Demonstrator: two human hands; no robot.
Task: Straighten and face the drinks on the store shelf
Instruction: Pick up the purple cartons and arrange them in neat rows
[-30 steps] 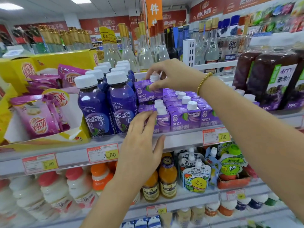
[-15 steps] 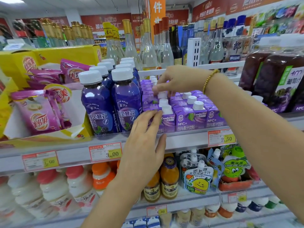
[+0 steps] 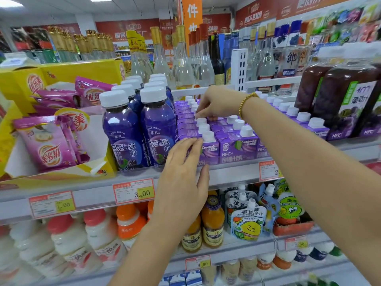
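Small purple juice cartons [image 3: 237,147] with white caps stand in rows on the middle shelf [image 3: 92,193]. My left hand [image 3: 181,182] lies flat against the face of the front carton [image 3: 210,151] of the left row, thumb apart near the shelf edge. My right hand [image 3: 218,103], wearing a gold bead bracelet, reaches over the rows and pinches the top of a carton [image 3: 185,118] a few places back in the same row. Its fingertips hide that carton's cap.
Purple bottles [image 3: 123,141] stand tight against the cartons' left side. Large dark grape juice bottles [image 3: 350,100] stand at the right. A yellow box [image 3: 61,73] of pink packets sits at the left, and glass bottles [image 3: 185,65] behind. Orange bottles [image 3: 212,223] and pouches [image 3: 247,221] fill the shelf below.
My right hand held a carton raised above the row and has lowered it down into the left row. My left hand stayed on the front carton.
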